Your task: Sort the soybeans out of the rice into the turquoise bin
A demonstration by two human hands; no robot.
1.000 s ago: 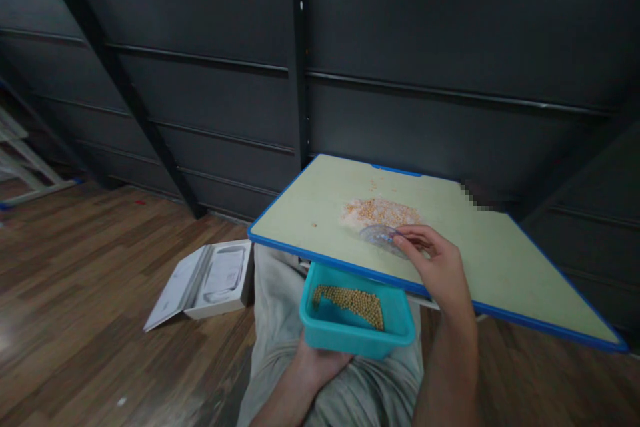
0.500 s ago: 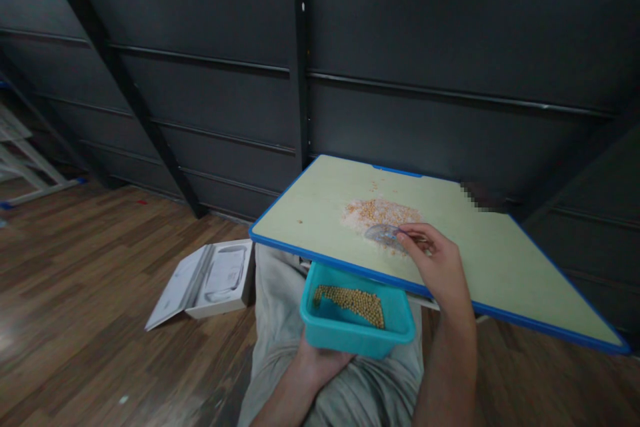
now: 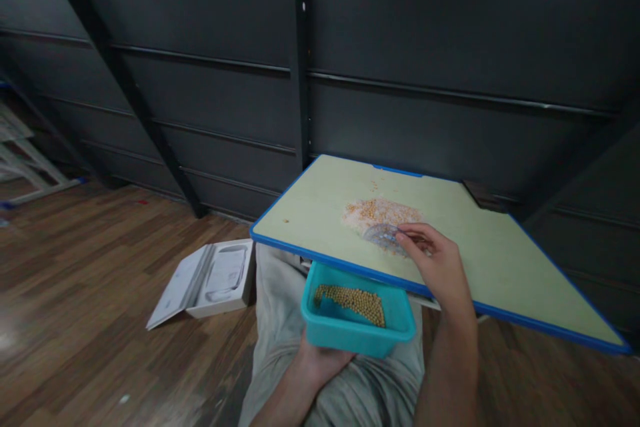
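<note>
My left hand (image 3: 323, 361) supports a teal plastic container (image 3: 345, 340) from below, its fingers hidden beneath. Inside the container lie many round yellowish beans (image 3: 357, 300). My right hand (image 3: 435, 257) pinches the edge of a clear, rounded plastic piece, perhaps a spoon (image 3: 383, 235); its exact kind is unclear. That piece rests low over the near side of a pile of white grains mixed with yellow beans (image 3: 373, 209). The pile sits on a pale green tabletop with a blue rim (image 3: 500, 260). One stray bean (image 3: 286, 221) lies left of the pile.
An open white box (image 3: 225, 277) with papers lies on the wooden floor (image 3: 100, 280) at the left. A dark flat object (image 3: 485, 197) sits at the table's far right edge. Behind the table rises a dark panelled wall (image 3: 225, 80). The container is just below the table's near edge.
The stray bean has rolled a little to the left across the tabletop. The clear piece in my right hand has shifted very slightly left. My left hand and the container stay almost still.
</note>
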